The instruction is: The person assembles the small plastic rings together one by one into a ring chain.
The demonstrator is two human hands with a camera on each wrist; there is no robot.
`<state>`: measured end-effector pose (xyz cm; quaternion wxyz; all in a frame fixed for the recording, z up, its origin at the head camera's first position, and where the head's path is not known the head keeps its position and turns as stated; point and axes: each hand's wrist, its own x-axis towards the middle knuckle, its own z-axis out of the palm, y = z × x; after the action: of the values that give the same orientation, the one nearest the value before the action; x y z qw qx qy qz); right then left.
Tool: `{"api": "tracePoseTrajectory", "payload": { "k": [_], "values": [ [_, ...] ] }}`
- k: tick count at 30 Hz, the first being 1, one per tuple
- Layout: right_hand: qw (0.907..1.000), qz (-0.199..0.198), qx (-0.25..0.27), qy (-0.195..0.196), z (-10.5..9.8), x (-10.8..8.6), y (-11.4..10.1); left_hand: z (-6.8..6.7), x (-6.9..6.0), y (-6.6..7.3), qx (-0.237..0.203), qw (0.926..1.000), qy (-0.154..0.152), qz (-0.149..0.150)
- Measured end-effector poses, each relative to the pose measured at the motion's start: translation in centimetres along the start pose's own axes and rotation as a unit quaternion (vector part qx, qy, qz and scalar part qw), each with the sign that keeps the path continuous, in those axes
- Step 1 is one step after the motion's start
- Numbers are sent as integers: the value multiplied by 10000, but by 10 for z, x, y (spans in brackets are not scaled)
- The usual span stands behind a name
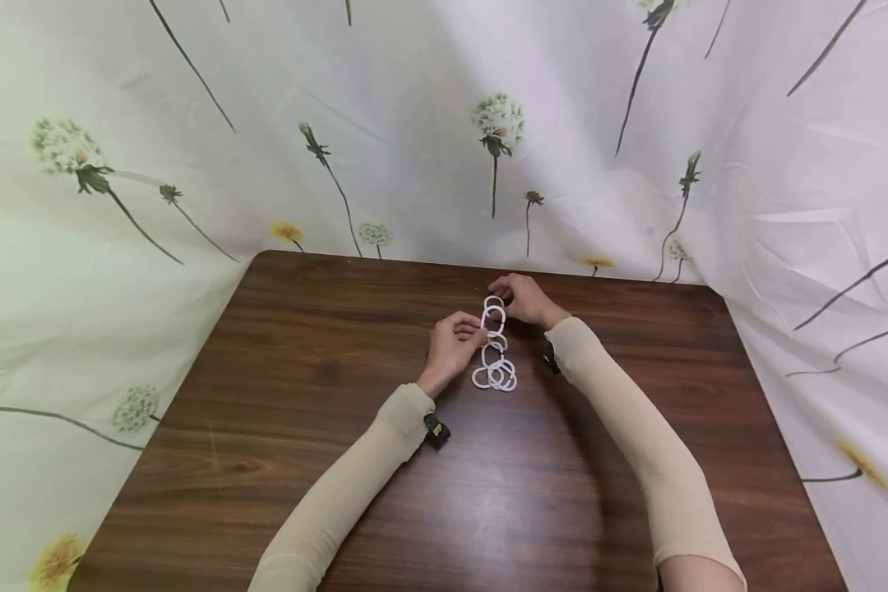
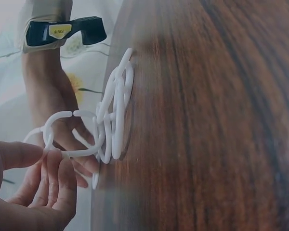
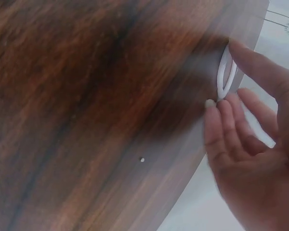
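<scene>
A chain of white plastic split rings (image 1: pixel 492 355) runs away from the viewer across the wooden table, with several rings bunched at its near end. My left hand (image 1: pixel 455 344) pinches one ring (image 2: pixel 58 115) between thumb and fingertips, holding that part of the chain off the table. This ring has a small gap in its loop. At the far end of the chain, my right hand (image 1: pixel 527 300) is beside the last ring (image 1: pixel 494 299). Its thumb and fingers stand apart around a white ring (image 3: pixel 223 77); whether they touch it is unclear.
The brown wooden table (image 1: pixel 326 411) ends just beyond my right hand. Behind it hangs a white cloth (image 1: pixel 414 123) printed with dandelions. A tiny white speck (image 3: pixel 142 160) lies on the table. A black wrist camera (image 1: pixel 437 431) sits on my left sleeve.
</scene>
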<state>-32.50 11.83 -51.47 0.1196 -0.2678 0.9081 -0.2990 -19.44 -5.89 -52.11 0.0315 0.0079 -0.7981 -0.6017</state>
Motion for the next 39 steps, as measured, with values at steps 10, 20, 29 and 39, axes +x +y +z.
{"api": "tracePoseTrajectory", "payload": {
  "k": [10, 20, 29, 39],
  "values": [
    [9989, 444, 119, -66, -3, -10, -1, 0, -1, 1, -34, 9999, -66, -78],
    [9958, 872, 291, 26, -9, -28, -2, 1, 0, 4, -94, 9999, -46, -49],
    [9936, 908, 620, 256, -11, -49, -6, 3, -3, 0, -128, 9998, -66, -103],
    [9868, 642, 1367, 578, -23, -65, -4, 1, -4, 1, -36, 10000, 0, -69]
  ]
}}
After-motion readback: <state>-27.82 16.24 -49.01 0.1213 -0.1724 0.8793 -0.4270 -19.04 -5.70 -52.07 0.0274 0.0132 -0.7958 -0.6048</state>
